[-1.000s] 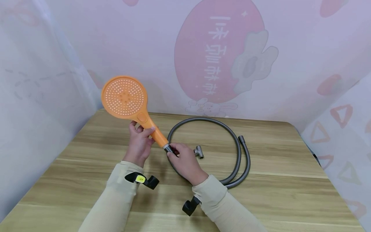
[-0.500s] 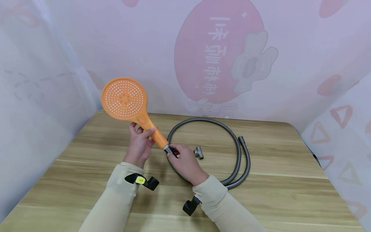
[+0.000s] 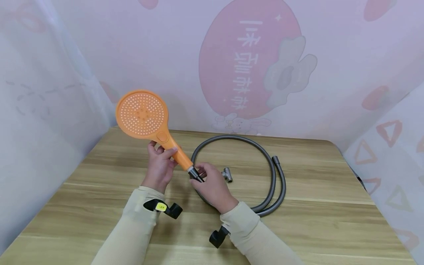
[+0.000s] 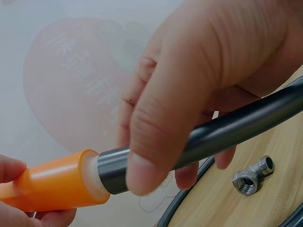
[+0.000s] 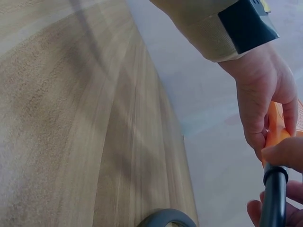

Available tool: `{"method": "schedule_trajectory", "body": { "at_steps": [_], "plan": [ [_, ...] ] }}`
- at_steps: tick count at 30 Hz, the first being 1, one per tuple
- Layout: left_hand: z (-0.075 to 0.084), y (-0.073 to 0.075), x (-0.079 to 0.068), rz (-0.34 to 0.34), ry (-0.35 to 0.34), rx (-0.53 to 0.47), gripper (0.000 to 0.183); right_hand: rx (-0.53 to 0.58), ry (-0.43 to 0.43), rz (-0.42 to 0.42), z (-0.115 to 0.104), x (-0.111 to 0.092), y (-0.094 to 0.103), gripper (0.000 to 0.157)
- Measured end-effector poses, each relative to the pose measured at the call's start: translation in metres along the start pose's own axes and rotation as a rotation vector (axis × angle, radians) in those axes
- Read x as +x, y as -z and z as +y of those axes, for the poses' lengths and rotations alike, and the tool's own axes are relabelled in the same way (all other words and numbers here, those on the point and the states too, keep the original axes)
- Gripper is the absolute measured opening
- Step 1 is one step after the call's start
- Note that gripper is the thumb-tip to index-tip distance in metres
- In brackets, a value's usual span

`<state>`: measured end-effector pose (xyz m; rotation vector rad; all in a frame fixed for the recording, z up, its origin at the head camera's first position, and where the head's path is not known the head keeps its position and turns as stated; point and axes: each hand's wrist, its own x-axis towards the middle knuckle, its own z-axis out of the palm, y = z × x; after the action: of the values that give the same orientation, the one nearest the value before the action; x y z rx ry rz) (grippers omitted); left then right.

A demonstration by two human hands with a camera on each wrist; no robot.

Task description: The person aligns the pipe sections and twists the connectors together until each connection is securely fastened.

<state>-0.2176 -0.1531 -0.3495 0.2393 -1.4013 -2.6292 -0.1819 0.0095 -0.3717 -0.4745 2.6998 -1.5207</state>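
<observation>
An orange shower head is held up above the table, its nozzle face toward the head camera. My left hand grips its handle, thumb on top and fingers beneath. The dark end nut of a grey shower hose sits against the handle's pale end collar. At that joint, my right hand has its thumb on the nut and its fingers curled on the far side. How firmly those fingers press is hard to tell.
The hose loops over the wooden table, with its other end lying to the right. A metal tee fitting lies inside the loop, just beyond my right hand. Printed fabric walls stand behind and at both sides.
My right hand's fingers have loosened and shifted slightly at the nut, showing more of it. The shower head has dipped a little in view; my left hand keeps its grip.
</observation>
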Motion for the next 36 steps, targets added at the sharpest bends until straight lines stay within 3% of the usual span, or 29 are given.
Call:
{"method": "schedule_trajectory", "body": {
  "at_steps": [16,36],
  "plan": [
    [0.0014,-0.0046,-0.0017,0.018,-0.003,-0.003,0.072,-0.062,0.046,0.11,-0.0011,-0.0057,-0.0018,0.022],
    [0.0015,-0.0072,-0.0022,0.005,-0.031,0.003,0.069,-0.121,0.087,0.084,-0.0033,-0.0058,0.0005,0.026]
  ]
}}
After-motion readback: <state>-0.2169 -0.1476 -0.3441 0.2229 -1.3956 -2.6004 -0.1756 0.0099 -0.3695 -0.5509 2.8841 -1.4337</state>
